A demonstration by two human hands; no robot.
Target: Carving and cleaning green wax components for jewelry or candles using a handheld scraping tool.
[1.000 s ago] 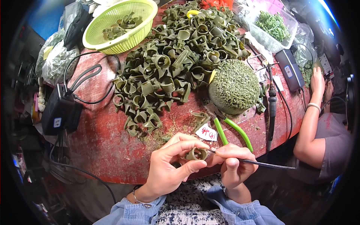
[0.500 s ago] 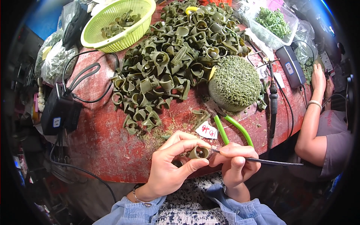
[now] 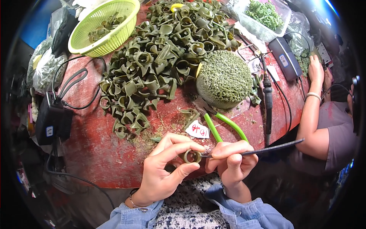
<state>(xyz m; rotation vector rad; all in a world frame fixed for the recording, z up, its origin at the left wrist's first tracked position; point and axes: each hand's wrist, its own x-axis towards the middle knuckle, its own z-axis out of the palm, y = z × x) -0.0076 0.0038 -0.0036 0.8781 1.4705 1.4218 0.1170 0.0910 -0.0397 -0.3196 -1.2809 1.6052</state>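
Note:
Between the thumb and fingers of my left hand [image 3: 162,170] is an olive-green ring [image 3: 187,156], its round opening turned up. My right hand [image 3: 234,162] pinches a thin black file-like tool [image 3: 276,147]; its tip meets the ring's right side, and its ribbed length sticks out to the right. A second rounded piece [image 3: 170,167] shows dimly in my left palm. Just beyond my hands lie a torn paper label [image 3: 197,130] and green-handled pliers [image 3: 232,126]. A big heap of similar olive-green rings [image 3: 152,63] spreads over the red table [image 3: 91,152].
A round block with a rough green top [image 3: 225,76] stands behind the pliers. Further out are a yellow-green basket [image 3: 126,28], a clear tub [image 3: 263,34], black power boxes [image 3: 57,122] and a corded pen tool [image 3: 268,99]. A co-worker's arm [image 3: 310,110] rests at the right.
The view has shifted, so the table's things appear further left. The ring has turned so its opening faces me more, and the tool's free end has swung upward.

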